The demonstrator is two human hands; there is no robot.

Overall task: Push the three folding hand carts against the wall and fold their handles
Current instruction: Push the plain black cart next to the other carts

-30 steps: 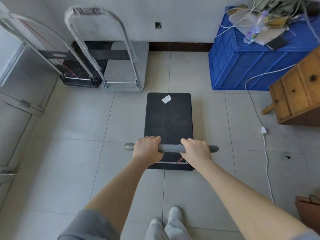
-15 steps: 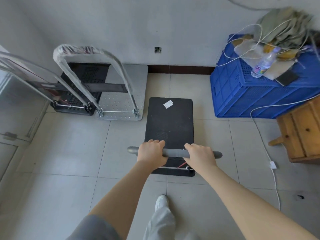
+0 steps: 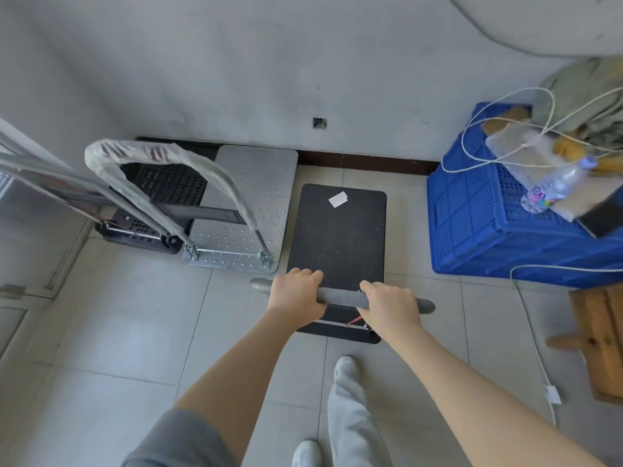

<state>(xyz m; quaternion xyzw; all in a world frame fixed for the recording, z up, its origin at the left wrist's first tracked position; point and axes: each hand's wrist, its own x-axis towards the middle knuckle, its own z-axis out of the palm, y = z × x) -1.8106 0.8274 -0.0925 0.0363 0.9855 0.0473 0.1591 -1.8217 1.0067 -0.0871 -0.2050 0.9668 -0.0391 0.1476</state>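
A person looks down at a tiled floor [image 3: 128, 325] and their own two bare arms. Both hands are wrapped around the grey handle [image 3: 340, 296] of a black cart [image 3: 337, 237]: the left hand [image 3: 295, 293] grips the bar left of its middle, the right hand [image 3: 391, 306] grips it right of the middle, fingers curled over the top. The handle stands upright.

The black cart sits near the wall [image 3: 236, 79], its far edge short of the dark baseboard. A small white label [image 3: 337, 199] lies on its deck near that far edge.

Just left of the black cart, a silver cart [image 3: 249, 183] rests with its far edge at the wall, its wrapped handle [image 3: 145, 153] upright. Left of that is a third cart [image 3: 161, 187] with a black perforated deck, also by the wall; its handle seems upright too, though the picture edge cuts it off.

Right of the black cart, by the wall, stands a blue crate [image 3: 488, 214] piled with cables, cloth and a plastic bottle [image 3: 556, 185]. A wooden stool [image 3: 596, 338] sits nearer than the crate. A shoe and a light trouser leg show below the handle.
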